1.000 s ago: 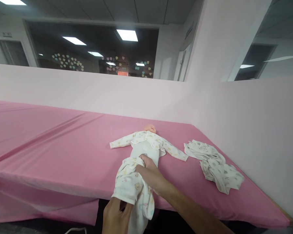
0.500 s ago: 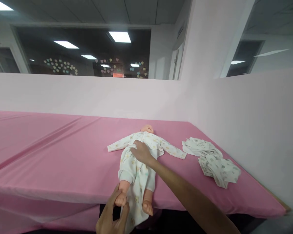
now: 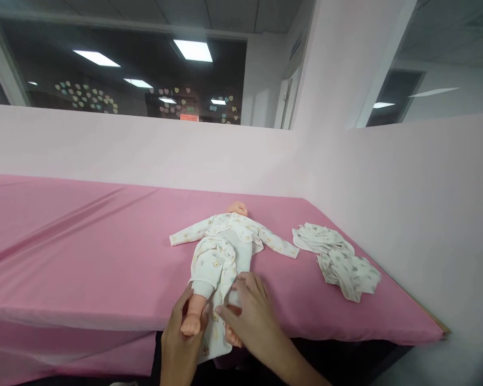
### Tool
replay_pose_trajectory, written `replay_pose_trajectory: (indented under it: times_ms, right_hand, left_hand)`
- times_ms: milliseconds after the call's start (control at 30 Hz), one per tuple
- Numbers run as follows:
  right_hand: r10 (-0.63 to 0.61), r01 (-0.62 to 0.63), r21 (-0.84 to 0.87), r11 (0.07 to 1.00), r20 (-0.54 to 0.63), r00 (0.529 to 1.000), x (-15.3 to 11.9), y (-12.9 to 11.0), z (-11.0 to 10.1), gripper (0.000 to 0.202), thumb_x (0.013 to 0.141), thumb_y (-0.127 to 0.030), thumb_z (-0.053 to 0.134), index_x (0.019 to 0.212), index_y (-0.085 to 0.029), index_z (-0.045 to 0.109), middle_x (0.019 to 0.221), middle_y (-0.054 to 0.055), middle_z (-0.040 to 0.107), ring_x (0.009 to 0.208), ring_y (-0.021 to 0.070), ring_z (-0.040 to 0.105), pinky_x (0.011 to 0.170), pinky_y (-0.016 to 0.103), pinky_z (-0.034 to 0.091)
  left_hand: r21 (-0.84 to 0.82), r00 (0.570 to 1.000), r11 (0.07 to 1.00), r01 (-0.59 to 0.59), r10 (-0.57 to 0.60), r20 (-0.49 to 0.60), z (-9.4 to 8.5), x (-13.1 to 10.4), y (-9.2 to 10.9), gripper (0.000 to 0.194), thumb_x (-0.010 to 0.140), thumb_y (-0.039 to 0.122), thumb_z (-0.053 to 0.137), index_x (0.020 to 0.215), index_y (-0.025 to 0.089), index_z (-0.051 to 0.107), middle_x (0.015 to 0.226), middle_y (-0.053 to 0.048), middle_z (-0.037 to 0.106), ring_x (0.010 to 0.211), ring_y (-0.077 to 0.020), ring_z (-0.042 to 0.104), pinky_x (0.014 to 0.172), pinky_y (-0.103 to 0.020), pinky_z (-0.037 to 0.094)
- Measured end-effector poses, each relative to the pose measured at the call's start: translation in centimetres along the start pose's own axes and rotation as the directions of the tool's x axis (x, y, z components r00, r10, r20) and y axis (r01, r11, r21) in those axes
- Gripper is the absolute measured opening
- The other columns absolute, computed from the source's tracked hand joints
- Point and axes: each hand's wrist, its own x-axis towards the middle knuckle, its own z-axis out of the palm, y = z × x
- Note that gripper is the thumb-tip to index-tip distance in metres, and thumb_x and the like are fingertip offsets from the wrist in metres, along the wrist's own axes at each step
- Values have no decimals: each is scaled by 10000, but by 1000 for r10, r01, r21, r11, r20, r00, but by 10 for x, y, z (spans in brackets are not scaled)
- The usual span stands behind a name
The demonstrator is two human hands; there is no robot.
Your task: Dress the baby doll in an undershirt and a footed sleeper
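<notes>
A baby doll [image 3: 237,208] lies on its back on a pink-covered table, its feet toward me. It wears a white patterned long-sleeved top [image 3: 241,225] with the arms spread. Patterned trousers [image 3: 209,258] cover the leg on the left, and their other leg hangs loose between the doll's legs, over the table edge. My left hand [image 3: 183,335] is closed around the doll's left-side lower leg [image 3: 196,304], below the cuff. Over the other leg [image 3: 232,333] is my right hand [image 3: 254,312], thumb and fingers apart, close to the loose cloth.
Two crumpled white patterned garments [image 3: 348,271] lie to the right of the doll. The pink table cover [image 3: 84,252] has creases on the left. A pale wall [image 3: 145,153] with windows stands behind, and another wall is on the right.
My right hand has left the trouser waistband and come down to the doll's right-side leg. My left hand has moved up from the foot to the lower leg. The view has shifted slightly.
</notes>
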Motion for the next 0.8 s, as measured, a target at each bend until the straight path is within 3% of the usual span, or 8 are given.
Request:
replay_pose_trajectory:
  times_ms: [100, 200, 333, 433, 567, 667, 733, 800]
  right_hand:
    - [8, -6, -46, 999, 44, 999, -7, -8, 17, 246, 717, -392, 739, 852, -219, 629, 1391, 71, 447, 1304, 338, 335, 1057, 458, 282]
    - [-39, 45, -52, 998, 109, 993, -2, -13, 24, 263, 714, -410, 731, 891, -228, 662, 1433, 45, 432, 1406, 352, 176, 1091, 482, 192]
    - [-88, 97, -113, 989, 85, 992, 19, -14, 14, 66, 782, -256, 616, 759, -205, 652, 1101, 61, 636, 1230, 307, 404, 998, 464, 234]
    - [-55, 68, -109, 992, 111, 992, 35, -11, 3, 130, 794, -179, 552, 690, -199, 627, 828, 32, 661, 1023, 243, 496, 901, 412, 274]
    - [-100, 113, -120, 986, 111, 989, 37, -11, 7, 163, 749, -334, 655, 672, -197, 608, 849, 30, 648, 1002, 256, 468, 875, 414, 265]
    - [-155, 163, -151, 975, 59, 986, 35, -11, 14, 168, 764, -237, 601, 620, -178, 536, 869, 48, 631, 1019, 258, 460, 884, 419, 259]
    - [-111, 114, -43, 993, 64, 992, 38, -8, 8, 172, 778, -193, 544, 614, -181, 493, 777, 33, 603, 933, 224, 493, 841, 381, 300]
    - [0, -19, 194, 981, 101, 995, 46, -2, -9, 149, 800, -226, 503, 655, -194, 486, 700, 5, 562, 777, 179, 502, 740, 327, 346]
  left_hand:
    - [-5, 1000, 1000, 6, -6, 0, -6, 13, 9, 505, 795, 496, 556, 1228, 236, 569, 1202, -71, 653, 1087, -275, 613, 895, -354, 481]
    - [-17, 999, 999, 28, -29, -27, -13, 24, 22, 476, 773, 519, 588, 1177, 267, 598, 1134, -26, 680, 1042, -246, 623, 880, -324, 482]
    - [12, 997, 1000, 15, -14, -72, -18, 34, 38, 423, 747, 514, 599, 1117, 309, 620, 1056, 16, 693, 995, -231, 632, 824, -308, 476]
    - [-7, 998, 1000, 8, -9, -61, -19, 36, 41, 428, 741, 508, 600, 1126, 322, 611, 1042, 26, 693, 985, -221, 634, 798, -297, 471]
    - [-16, 1000, 1000, 19, -19, -22, -19, 36, 38, 423, 749, 492, 611, 1131, 313, 618, 1030, 19, 692, 967, -219, 631, 797, -289, 472]
    - [-17, 999, 1000, -9, 9, -33, -21, 36, 35, 417, 757, 469, 619, 1142, 308, 612, 1056, 18, 688, 987, -217, 625, 820, -285, 469]
    - [-15, 1000, 1000, -12, 12, -22, -23, 37, 33, 404, 774, 471, 608, 1146, 315, 608, 1071, 22, 685, 997, -214, 624, 821, -282, 468]
    - [-11, 1000, 1000, 17, -17, -9, -25, 37, 30, 387, 801, 492, 584, 1150, 326, 600, 1062, 26, 686, 992, -213, 626, 798, -282, 471]
